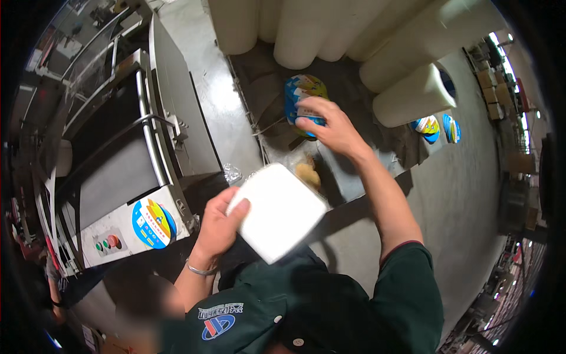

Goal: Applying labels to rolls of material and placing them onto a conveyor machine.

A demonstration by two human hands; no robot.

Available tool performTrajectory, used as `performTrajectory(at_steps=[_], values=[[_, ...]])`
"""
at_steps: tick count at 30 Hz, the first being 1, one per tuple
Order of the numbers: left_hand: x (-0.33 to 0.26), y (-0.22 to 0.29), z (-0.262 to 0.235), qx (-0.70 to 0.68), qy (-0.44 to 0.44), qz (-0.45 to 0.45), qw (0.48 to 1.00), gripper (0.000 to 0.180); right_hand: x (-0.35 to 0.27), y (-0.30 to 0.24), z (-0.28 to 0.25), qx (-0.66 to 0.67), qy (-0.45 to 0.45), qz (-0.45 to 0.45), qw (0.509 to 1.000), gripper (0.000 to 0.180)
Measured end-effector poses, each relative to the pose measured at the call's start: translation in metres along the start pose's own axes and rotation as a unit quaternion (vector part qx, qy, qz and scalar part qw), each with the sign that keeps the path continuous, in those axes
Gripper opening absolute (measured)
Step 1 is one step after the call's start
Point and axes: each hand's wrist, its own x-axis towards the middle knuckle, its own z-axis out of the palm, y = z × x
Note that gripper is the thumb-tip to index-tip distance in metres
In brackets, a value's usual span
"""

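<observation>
A white, square, flat-faced item with rounded corners [280, 212] is gripped by my left hand [221, 227], whose thumb lies over its edge. I cannot tell whether it is a box or a pad. Farther off, my right hand [336, 127] reaches over a blue and yellow printed label or stack of labels [306, 85]. Its thumb and fingers are apart and overlap the printed surface from this angle; contact is unclear. Beneath the white item's far edge, a yellowish object [306, 177] shows in part.
At the left stands a machine with metal rollers [150, 124], red and green buttons [110, 243] and a round blue label [154, 223]. Large white rolls [407, 97] fill the back. More printed labels [427, 128] lie at the right. Crumpled clear plastic [232, 173] sits beside the machine.
</observation>
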Motion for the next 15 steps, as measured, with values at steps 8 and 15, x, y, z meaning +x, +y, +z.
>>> performTrajectory(at_steps=[8,15], values=[[-0.010,-0.047,-0.087,-0.420,0.090,0.065,0.901,0.051,-0.040,0.148,0.143,-0.335,0.107,0.033,0.936,0.030],[-0.011,-0.043,-0.112,-0.477,0.177,0.038,0.860,0.049,-0.010,0.011,0.116,-0.266,0.247,0.001,0.932,0.028]])
